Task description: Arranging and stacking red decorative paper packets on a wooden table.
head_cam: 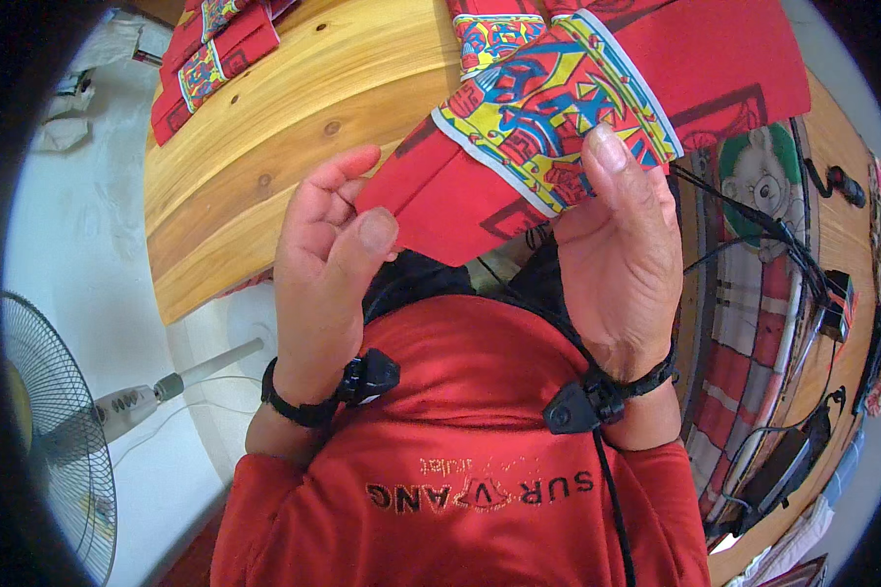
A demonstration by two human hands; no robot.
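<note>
Before me, slanting across the table's near edge, is a folded red piece (448, 213), paper or thin cloth, with dark printed lines. Around its middle runs a white-edged band (536, 125) in yellow, blue and red patterns. My right hand (620, 242) grips it, thumb pressed on the band and fingers underneath. At the lower left corner of the red piece, my left hand (319, 242) holds the edge between its thumb and fingers. Beyond it lies a similar banded red piece (495, 37), partly covered. Both wrists wear black straps with small devices.
More banded red pieces (213, 66) lie on the far left of the wooden table (279, 169). A standing fan (66, 433) is at left. To the right are black cables (771, 227), a checked cloth with a bear picture (741, 352) and a black power adapter (782, 469).
</note>
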